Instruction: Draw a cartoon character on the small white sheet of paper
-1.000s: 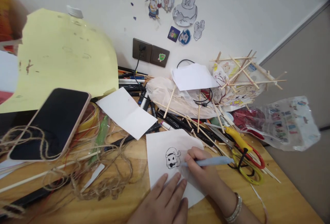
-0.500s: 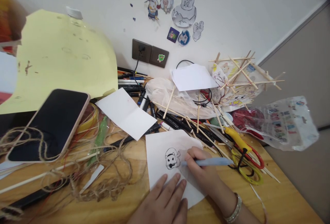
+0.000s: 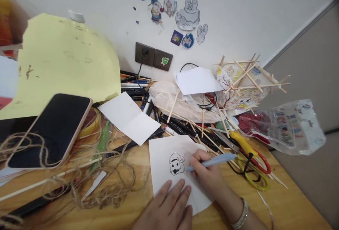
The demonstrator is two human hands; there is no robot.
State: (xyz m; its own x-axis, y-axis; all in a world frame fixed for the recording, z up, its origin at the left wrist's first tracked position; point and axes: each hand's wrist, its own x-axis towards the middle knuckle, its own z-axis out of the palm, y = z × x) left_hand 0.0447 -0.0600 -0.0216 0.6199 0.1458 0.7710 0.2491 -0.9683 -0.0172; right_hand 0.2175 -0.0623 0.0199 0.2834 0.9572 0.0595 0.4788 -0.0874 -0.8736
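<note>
A white sheet of paper (image 3: 162,152) lies on the wooden table, with a small black cartoon drawing (image 3: 176,164) of a round figure on it. My left hand (image 3: 169,205) rests flat on the lower part of the sheet, its fingers stretched out just below the drawing. Gripped in my right hand (image 3: 206,171) is a light blue pen (image 3: 221,159), its tip close to the paper right of the drawing. Whether the tip touches the paper I cannot tell. A silvery bracelet (image 3: 241,216) circles my right wrist.
Scissors with yellow handles (image 3: 245,145) lie right of my right hand. Black markers (image 3: 182,126) and thin wooden sticks crowd behind the sheet. To the left are tangled twine (image 3: 111,191), a phone (image 3: 53,127) and another white paper (image 3: 129,117). A stick frame (image 3: 246,82) stands at the back right.
The back end of the pen has tilted upward in my right hand, while its tip stays near the same spot. My left hand holds its place on the paper.
</note>
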